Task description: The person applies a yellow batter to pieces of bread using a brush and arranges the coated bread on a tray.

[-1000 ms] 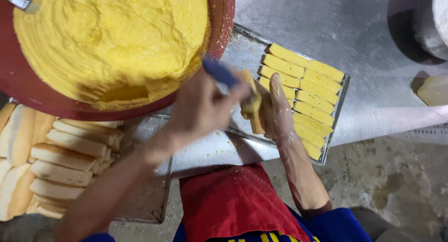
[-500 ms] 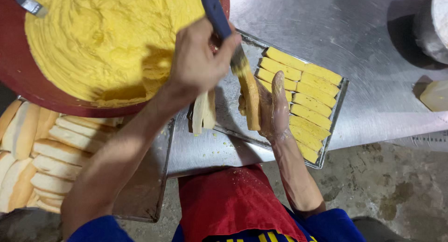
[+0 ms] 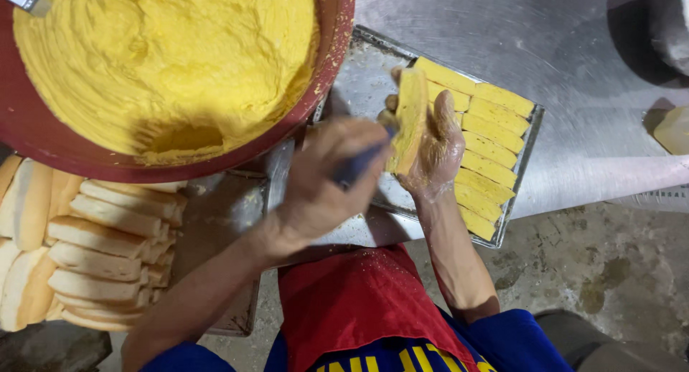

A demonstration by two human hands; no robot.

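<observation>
The left hand (image 3: 326,189) is closed around the dark blue handle of a spreading knife (image 3: 355,164), fingers wrapped tight, the blade end pointing toward 2 o'clock and meeting the bread. The right hand (image 3: 434,146) lies palm up with its fingers curled around a bread slice (image 3: 409,121), cradling it on edge. The slice is long and narrow, its face coated in thick yellow spread, the pale crust showing only along the rim. It sits just above the metal tray (image 3: 362,78), near the tray's middle.

At 3 o'clock from the right hand, rows of coated slices (image 3: 488,146) lie side by side in the tray, touching one another, all yellow on top. At 10 o'clock from the hands stands a large red bowl (image 3: 337,49) heaped with yellow spread (image 3: 165,56), its rim overlapping the tray's left corner. At 8 o'clock, plain bread slices (image 3: 93,250) are stacked on their edges in a second tray.

Half a second ago the left hand was raised by the bowl's rim with the knife upright; it has since dropped to the slice, and the right hand has tilted the bread flatter.
</observation>
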